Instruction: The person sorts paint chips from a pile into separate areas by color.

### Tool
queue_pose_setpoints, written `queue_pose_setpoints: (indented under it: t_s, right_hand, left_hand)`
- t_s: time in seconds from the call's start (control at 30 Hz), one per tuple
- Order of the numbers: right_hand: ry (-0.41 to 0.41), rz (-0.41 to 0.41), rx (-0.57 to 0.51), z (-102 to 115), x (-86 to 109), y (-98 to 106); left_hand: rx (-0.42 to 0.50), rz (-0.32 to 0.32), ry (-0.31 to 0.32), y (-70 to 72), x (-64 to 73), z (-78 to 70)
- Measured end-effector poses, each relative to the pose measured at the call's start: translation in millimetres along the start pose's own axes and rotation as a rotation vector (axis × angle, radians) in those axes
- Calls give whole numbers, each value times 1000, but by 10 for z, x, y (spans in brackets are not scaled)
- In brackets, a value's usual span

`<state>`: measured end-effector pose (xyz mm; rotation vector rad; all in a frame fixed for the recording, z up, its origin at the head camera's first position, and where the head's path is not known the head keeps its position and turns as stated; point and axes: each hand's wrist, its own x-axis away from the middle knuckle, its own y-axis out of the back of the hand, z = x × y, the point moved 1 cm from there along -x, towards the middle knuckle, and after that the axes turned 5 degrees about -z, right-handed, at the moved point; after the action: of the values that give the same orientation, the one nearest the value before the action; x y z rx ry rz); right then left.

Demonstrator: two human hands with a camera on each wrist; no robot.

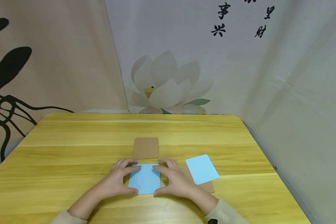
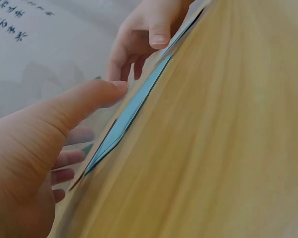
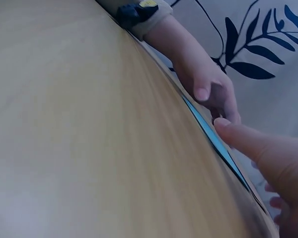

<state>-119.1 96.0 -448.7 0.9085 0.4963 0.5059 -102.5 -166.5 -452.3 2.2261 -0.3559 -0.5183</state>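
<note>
A light blue square card [image 1: 144, 180] lies on the wooden table, framed by both hands. On its left side is my left hand [image 1: 114, 182], thumb and fingers spread apart, with fingertips over the card's left corners. The right hand [image 1: 177, 181] mirrors it at the right corners. In the left wrist view the left thumb [image 2: 89, 101] stretches above the card's edge, its fingers extended behind. The right wrist view shows the right thumb [image 3: 243, 139] reaching over the thin blue edge. Neither hand curls round the card.
Behind the blue card lies a brown square card [image 1: 146, 148]. To the right, a second blue card [image 1: 202, 169] lies askew on another brown card [image 1: 208, 187], partly hidden beneath it. The wooden table [image 1: 58, 149] ends at printed curtains [image 1: 72, 62] at the back and right.
</note>
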Motion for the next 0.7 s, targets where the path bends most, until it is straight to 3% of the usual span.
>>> queue_pose_setpoints:
  t_s: [0.3,0.7]
  right_hand:
    - [42,23,-114,-283,259,285]
    - [46,-26,-130,-650,529,594]
  left_hand:
    - [39,-94,-13,-148,-83,-187]
    - [66,-95,-50,-431,-262,-461]
